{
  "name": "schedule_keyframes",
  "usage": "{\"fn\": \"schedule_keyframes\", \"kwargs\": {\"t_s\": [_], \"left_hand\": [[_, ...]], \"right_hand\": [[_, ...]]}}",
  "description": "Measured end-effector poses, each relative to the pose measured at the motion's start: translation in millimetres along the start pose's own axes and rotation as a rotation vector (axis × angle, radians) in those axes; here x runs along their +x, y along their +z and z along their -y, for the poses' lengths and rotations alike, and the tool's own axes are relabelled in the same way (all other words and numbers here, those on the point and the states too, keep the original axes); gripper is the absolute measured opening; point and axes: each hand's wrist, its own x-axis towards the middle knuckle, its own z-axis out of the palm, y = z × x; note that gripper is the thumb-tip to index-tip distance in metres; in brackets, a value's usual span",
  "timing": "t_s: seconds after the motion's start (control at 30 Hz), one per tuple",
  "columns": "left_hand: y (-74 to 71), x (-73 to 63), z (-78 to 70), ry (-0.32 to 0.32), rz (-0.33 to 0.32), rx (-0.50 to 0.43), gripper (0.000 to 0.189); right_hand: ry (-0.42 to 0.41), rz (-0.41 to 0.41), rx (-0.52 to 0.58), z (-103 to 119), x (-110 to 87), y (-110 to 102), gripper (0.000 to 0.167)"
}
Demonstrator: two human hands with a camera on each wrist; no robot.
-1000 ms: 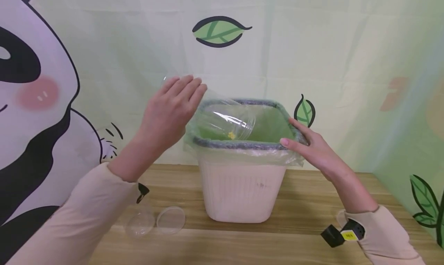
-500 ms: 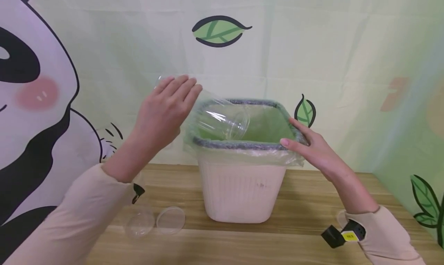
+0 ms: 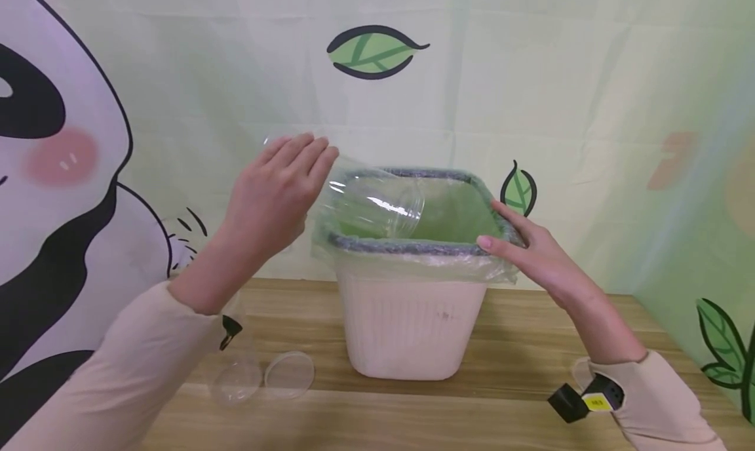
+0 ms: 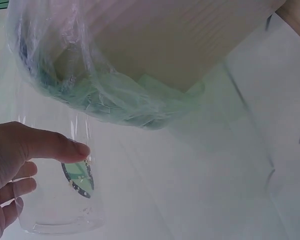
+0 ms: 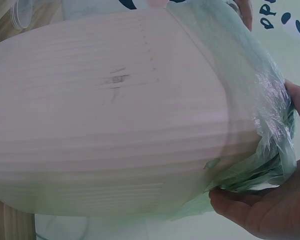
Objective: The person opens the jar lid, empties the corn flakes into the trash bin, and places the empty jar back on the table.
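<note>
My left hand point(image 3: 277, 189) grips a clear plastic jar point(image 3: 377, 205), tipped so its mouth end lies over the opening of a white trash can point(image 3: 413, 326). In the left wrist view, the thumb and fingers wrap around the jar point(image 4: 60, 212), and small pale bits show in or on its wall. A thin green trash bag point(image 3: 454, 208) lines the can and folds over the dark rim. At the right side of that rim, my right hand point(image 3: 542, 257) holds the edge, its thumb on the near side and fingers behind.
Two clear round plastic pieces, one a flat disc point(image 3: 290, 375) and the other a rounder piece point(image 3: 236, 380), sit on the wooden table point(image 3: 377, 418) left of the can. Behind stands a pale green backdrop point(image 3: 560, 77) with a panda and leaves.
The left hand and jar have shifted slightly left. A yellow bit seen at the jar's mouth a second ago no longer shows in the head view. The right hand and can stay put.
</note>
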Motion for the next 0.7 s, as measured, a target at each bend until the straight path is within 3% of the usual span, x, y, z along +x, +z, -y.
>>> {"fn": "schedule_keyframes", "kwargs": {"t_s": [0.7], "left_hand": [[-2.5, -6.9, -0.4, -0.064, -0.012, -0.025, 0.046]], "right_hand": [[-0.041, -0.046, 0.035, -6, -10.2, -5, 0.07]]}}
